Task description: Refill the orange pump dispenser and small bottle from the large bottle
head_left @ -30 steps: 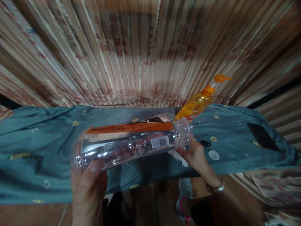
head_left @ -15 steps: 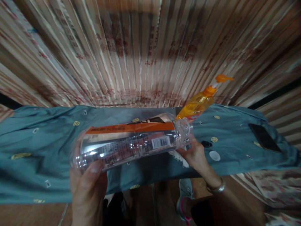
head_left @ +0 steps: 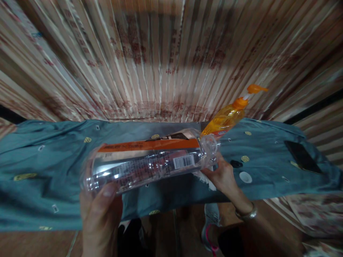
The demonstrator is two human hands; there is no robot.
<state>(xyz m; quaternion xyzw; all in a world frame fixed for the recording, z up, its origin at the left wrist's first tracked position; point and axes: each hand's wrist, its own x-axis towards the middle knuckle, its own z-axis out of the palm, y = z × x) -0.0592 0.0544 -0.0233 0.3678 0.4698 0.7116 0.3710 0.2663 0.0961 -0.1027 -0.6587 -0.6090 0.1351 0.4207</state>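
Observation:
A large clear plastic bottle with an orange-banded label and a barcode lies sideways in the air above the cloth, its uncapped mouth to the right. My left hand grips its base end, thumb across the front. At the neck, my right hand is closed on the bottle, its fingers mostly hidden behind. Just below the neck, a white crumpled piece, tissue or cloth, shows partly; whether my right hand holds it I cannot tell. Behind the neck stands an orange pump bottle with yellow liquid, its lower part covered.
A teal patterned cloth covers the table. On its right side are a white round cap, a small black object and a black phone. A pleated curtain hangs behind. Feet show below the front edge.
Almost nothing differs. Both hands keep the clear bottle in the same pose, and the view has shifted very slightly.

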